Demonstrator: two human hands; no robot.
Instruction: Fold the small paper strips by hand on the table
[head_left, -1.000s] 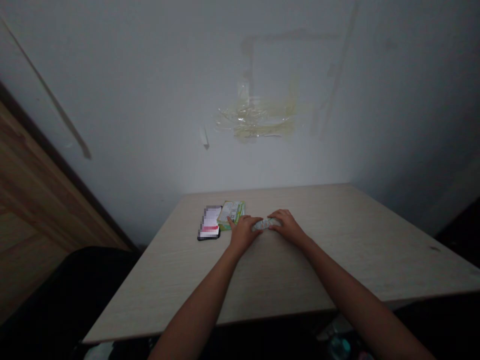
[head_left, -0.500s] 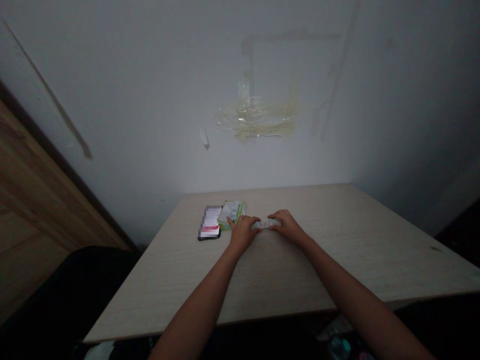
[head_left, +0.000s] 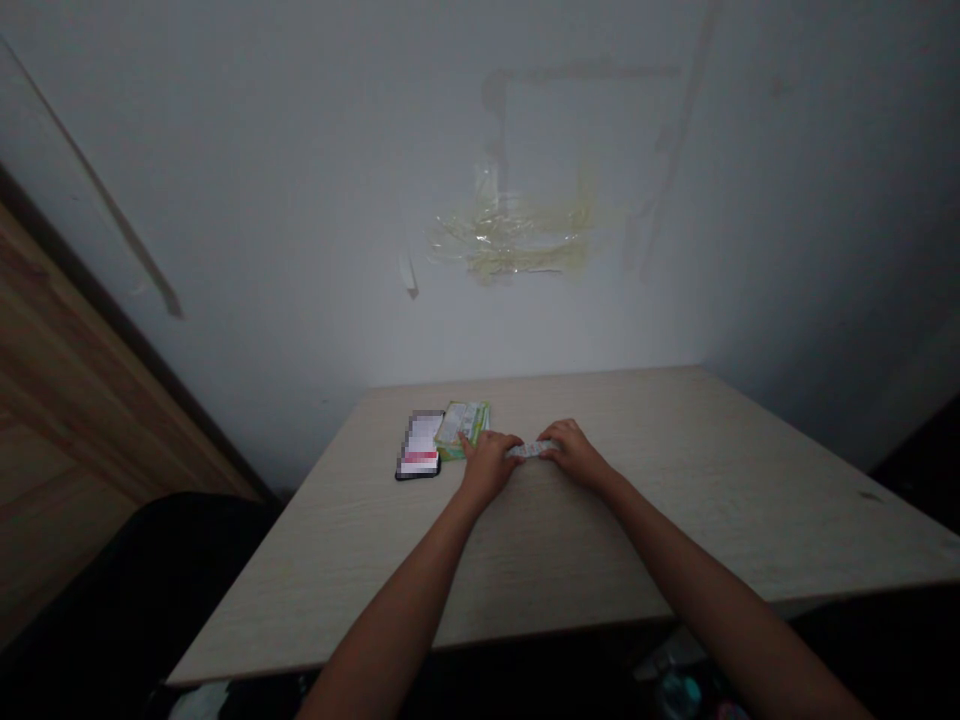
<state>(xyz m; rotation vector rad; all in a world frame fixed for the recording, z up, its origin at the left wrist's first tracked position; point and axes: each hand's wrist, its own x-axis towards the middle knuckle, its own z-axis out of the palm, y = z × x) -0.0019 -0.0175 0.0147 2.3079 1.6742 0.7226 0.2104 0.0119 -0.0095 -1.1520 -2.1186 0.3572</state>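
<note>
A small whitish strip with faint printed marks (head_left: 532, 449) lies low over the table, stretched between both hands. The fingers of my left hand (head_left: 489, 465) are closed on its left end, and my right hand (head_left: 576, 452) pinches its right end. Just behind and left of my left hand is a flat green and white printed packet (head_left: 463, 424); the left thumb reaches over its near edge. A dark-edged phone (head_left: 420, 446) with a blurred screen rests beside the packet on the left. What is printed on the strip is too small to read.
The pale wooden table (head_left: 562, 570) meets a grey wall with peeling clear tape (head_left: 517, 240). A wooden panel (head_left: 67, 390) stands at the left, above a dark rounded shape (head_left: 142, 590). Below the table's front edge, a bottle with a teal part (head_left: 681, 692) shows.
Both hands keep hold of the strip, which has tilted slightly. The left thumb and the right fingers have shifted a little.
</note>
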